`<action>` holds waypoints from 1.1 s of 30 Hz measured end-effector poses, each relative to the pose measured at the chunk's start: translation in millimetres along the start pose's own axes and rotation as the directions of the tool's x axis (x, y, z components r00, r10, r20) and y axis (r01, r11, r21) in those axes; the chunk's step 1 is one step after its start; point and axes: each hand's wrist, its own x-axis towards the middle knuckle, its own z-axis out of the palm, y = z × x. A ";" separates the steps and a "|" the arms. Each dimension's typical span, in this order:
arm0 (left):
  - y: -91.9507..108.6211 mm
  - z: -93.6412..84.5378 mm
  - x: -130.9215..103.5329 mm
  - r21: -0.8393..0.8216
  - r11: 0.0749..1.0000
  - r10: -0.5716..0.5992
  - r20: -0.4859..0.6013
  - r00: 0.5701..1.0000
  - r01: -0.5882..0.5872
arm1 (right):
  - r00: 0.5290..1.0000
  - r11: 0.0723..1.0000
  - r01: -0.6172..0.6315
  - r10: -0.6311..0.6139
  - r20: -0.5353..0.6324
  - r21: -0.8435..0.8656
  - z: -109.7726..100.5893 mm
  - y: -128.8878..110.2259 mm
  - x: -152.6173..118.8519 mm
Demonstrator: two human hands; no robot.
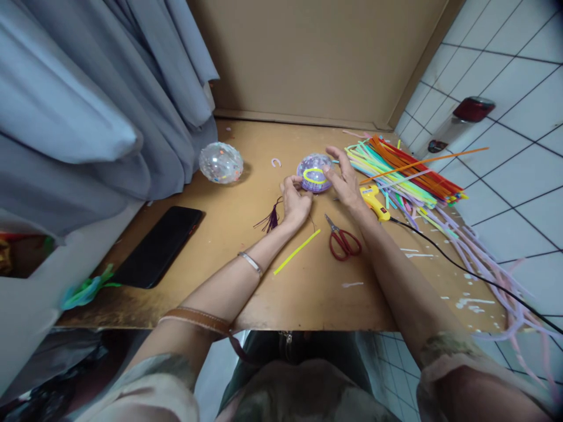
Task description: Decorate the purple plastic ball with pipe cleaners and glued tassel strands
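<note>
A clear ball with purple filling (pixel 315 159) rests on the table between my hands, with a yellow pipe cleaner loop (pixel 313 176) on its near face. My left hand (pixel 297 202) has its curled fingertips against the ball's lower left side. On the right side, my right hand (pixel 346 180) grips the ball, thumb by the loop and other fingers spread around the edge. A dark purple tassel (pixel 272 219) lies beside my left hand. Below the hands are a straight yellow pipe cleaner (pixel 297 252) and red-handled scissors (pixel 343 242).
Another clear ball (pixel 221 163) sits at the left, behind a black phone (pixel 159 247). A small pale curved piece (pixel 275 162) lies near the back. At the right are a yellow glue gun (pixel 375 203) with its cord and a pile of coloured pipe cleaners (pixel 409 170).
</note>
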 end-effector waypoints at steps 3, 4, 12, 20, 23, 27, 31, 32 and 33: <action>17.7 -7.1 -8.8 0.034 0.995 0.094 -0.024 0.995 -0.093 | 0.991 0.999 0.024 -0.028 -0.130 -0.032 -4.0 -4.6 -4.1; 24.7 -9.5 -13.2 0.045 0.986 0.161 -0.007 0.987 -0.161 | 0.984 0.999 0.017 -0.025 -0.176 -0.045 -6.1 -7.0 -6.9; 43.4 -25.8 -28.2 0.085 0.947 0.305 0.052 0.951 -0.309 | 0.974 0.972 -0.171 0.143 -0.174 -0.162 -14.6 -34.4 -50.0; 12.8 -37.9 0.9 0.013 0.981 0.193 -0.180 0.965 -0.194 | 0.959 0.911 -0.167 0.239 0.153 -0.378 2.1 -64.5 -84.5; 17.3 -35.8 -4.0 0.011 0.977 0.213 -0.151 0.965 -0.214 | 0.939 0.852 -0.167 0.291 0.184 -0.497 5.0 -67.7 -87.0; 27.7 -36.1 -10.1 0.072 0.977 0.206 -0.114 0.972 -0.199 | 0.941 0.815 -0.193 0.312 0.133 -0.546 2.4 -67.4 -85.8; 33.9 -39.7 -13.4 0.367 0.915 0.138 0.104 0.985 -0.167 | 0.960 0.823 -0.152 0.254 0.116 -0.547 0.6 -67.9 -85.1; 34.2 -40.2 -14.7 0.439 0.877 0.137 0.158 0.978 -0.194 | 0.962 0.825 -0.141 0.245 0.121 -0.547 0.8 -68.3 -85.0; 34.1 -40.4 -16.1 0.490 0.840 0.149 0.205 0.967 -0.233 | 0.962 0.825 -0.132 0.240 0.129 -0.550 1.2 -68.8 -84.9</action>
